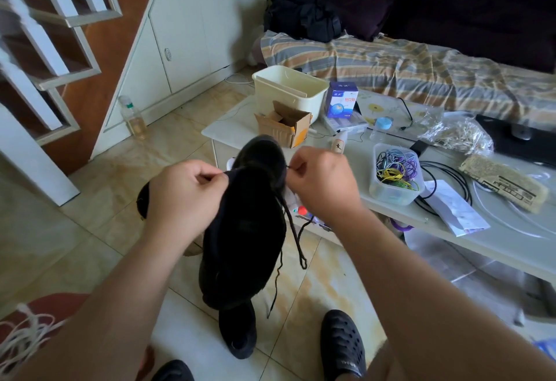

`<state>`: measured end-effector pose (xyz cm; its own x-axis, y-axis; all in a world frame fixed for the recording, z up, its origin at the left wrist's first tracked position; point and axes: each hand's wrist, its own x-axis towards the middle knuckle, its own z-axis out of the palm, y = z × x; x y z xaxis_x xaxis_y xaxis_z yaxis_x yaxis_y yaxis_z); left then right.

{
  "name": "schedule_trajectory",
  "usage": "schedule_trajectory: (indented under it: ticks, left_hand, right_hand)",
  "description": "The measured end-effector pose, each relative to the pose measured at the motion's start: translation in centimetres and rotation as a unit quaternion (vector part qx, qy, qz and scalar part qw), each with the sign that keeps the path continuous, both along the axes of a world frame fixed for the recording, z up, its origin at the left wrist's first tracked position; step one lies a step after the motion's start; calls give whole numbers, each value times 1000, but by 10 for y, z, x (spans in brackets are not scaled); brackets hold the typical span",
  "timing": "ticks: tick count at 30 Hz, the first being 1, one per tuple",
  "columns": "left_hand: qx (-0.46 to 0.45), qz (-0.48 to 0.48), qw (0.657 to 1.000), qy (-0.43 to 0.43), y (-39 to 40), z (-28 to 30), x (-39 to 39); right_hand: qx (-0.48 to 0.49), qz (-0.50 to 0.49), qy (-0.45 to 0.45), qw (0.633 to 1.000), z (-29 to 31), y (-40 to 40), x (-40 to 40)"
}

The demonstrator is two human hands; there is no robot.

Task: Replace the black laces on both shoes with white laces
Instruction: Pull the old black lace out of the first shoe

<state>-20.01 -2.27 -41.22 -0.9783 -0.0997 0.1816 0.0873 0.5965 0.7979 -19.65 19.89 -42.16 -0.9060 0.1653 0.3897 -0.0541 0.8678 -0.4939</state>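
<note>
**Black shoe held up, a hand at each side**

Black suede-like shoe [243, 224] is raised between the two hands above the tiled floor [90, 200]; the left hand [183, 197] has thumb and forefinger pinched together at the shoe's left edge, and the right hand [322, 179] pinches the black lace [296, 239] at the right edge, the hands apart with the shoe between them; what exactly the left fingers nip is too dark to make out. Loose lengths of the lace hang down from the right side, one looping back up, another trailing thin toward the floor. A second black shoe [237, 332] stands on the tiles just below; white laces [24, 335] lie bunched on a red surface at lower left. Beyond the hands a low table [451, 230] carries a cardboard box [285, 125], a cream tub [288, 88], a blue-and-white carton [343, 99] and a clear container of coloured bands [395, 174]; a striped sofa cover [391, 64] lies behind.
</note>
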Motion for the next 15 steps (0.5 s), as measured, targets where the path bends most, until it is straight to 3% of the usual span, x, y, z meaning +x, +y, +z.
schedule_trajectory:
  ticks: [4,8,11,13,15]
  left_hand:
    - [42,16,999,2,-11,0,-3]
    - [34,12,999,11,-4,-5,0]
    - [24,14,999,42,11,-8,8]
    - [35,7,997,70,21,-11,15]
    - [54,1,995,88,26,-13,19]
  right_hand:
    - [-147,-50,-77,985,4,19,5]
    - [-213,-3,-90,973,9,-4,13]
    - [-143,42,-172,974,3,-21,19]
    - [-84,21,-148,985,-2,-23,18]
    - [-126,-24,-114,985,-2,-16,14]
